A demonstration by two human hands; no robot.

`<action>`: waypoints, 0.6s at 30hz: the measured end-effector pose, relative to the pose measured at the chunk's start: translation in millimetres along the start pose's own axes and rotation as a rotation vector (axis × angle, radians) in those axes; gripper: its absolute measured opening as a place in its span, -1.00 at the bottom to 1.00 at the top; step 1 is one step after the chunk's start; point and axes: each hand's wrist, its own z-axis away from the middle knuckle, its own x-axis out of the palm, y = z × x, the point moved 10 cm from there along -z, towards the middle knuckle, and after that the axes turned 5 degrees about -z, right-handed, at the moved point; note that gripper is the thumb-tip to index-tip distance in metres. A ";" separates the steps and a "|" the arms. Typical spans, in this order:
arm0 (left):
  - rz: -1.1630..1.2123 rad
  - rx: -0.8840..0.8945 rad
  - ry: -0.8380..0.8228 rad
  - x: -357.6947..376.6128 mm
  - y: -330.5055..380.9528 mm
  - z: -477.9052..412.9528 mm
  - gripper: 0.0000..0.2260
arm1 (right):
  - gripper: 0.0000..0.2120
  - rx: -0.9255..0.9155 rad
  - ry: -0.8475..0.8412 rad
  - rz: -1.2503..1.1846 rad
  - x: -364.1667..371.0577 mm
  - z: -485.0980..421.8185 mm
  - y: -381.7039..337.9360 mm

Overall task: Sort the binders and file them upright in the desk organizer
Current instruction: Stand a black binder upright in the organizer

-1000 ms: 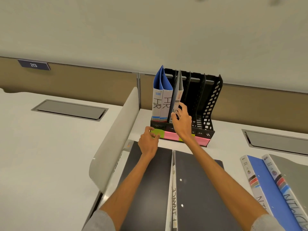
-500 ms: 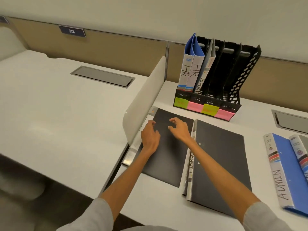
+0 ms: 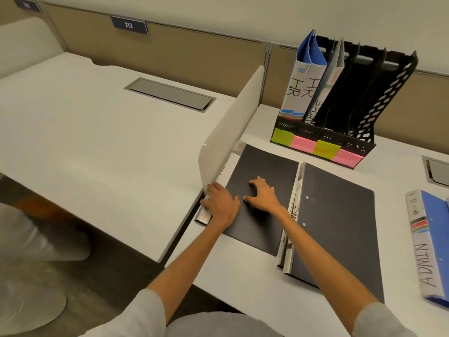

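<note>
A black desk organizer (image 3: 388, 98) with coloured labels on its front stands at the back of the desk. Two blue HR binders (image 3: 302, 79) and a grey SPORTS binder (image 3: 326, 88) stand upright in its left slots. Two black binders lie flat in front of it. My left hand (image 3: 221, 205) curls over the left edge and spine of the left black binder (image 3: 264, 166). My right hand (image 3: 263, 194) rests on that cover with fingers spread. The right black binder (image 3: 340, 222) lies beside it. A blue ADMIN binder (image 3: 427, 244) lies flat at the far right.
A white divider panel (image 3: 230, 127) stands just left of the black binder, touching my left hand's knuckles. The neighbouring desk (image 3: 97, 142) stretches to the left with a grey cable hatch (image 3: 170, 93). Another hatch (image 3: 437, 171) sits at the right edge.
Both hands left the organizer and came down onto the left black binder. The left hand has slid to its left edge. My view has tilted down and left.
</note>
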 end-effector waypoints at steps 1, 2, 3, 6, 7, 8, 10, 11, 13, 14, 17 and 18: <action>-0.007 -0.007 -0.015 -0.8 0.4 -2.0 -0.19 | -0.36 0.012 -0.004 -0.035 -0.7 0.5 2.4; -0.006 -0.009 -0.023 -2.4 0.5 -4.1 -0.20 | -0.36 0.022 -0.006 -0.068 -1.8 0.9 4.4; 0.002 -0.006 -0.025 -4.3 0.3 -5.6 -0.22 | -0.37 0.030 -0.006 -0.096 -2.9 1.3 6.1; 0.062 0.011 -0.021 -9.4 -2.8 -8.5 -0.29 | -0.39 0.048 0.004 -0.146 -5.8 3.7 8.8; 0.094 0.008 -0.022 -11.2 -5.2 -9.6 -0.31 | -0.40 0.054 0.008 -0.163 -6.9 4.4 9.7; 0.136 -0.001 -0.024 -13.3 -8.1 -10.5 -0.35 | -0.41 0.060 0.015 -0.188 -8.1 5.3 10.8; 0.262 -0.019 -0.028 -18.1 -12.4 -12.8 -0.44 | -0.44 0.073 0.030 -0.249 -10.9 6.2 12.4; 0.335 -0.020 -0.034 -20.2 -12.4 -13.9 -0.48 | -0.45 0.080 0.040 -0.277 -12.6 6.3 12.9; 0.457 -0.004 -0.056 -25.7 -8.9 -18.1 -0.53 | -0.47 0.097 0.068 -0.329 -18.8 5.4 12.4; 0.507 0.004 -0.070 -29.0 -6.4 -21.2 -0.55 | -0.48 0.107 0.081 -0.357 -22.8 4.7 11.7; 0.638 0.050 -0.100 -43.8 5.1 -30.6 -0.63 | -0.48 0.112 0.108 -0.439 -39.8 -0.3 6.5; 0.679 0.067 -0.093 -50.6 9.8 -31.9 -0.65 | -0.47 0.107 0.116 -0.461 -47.3 -2.5 3.9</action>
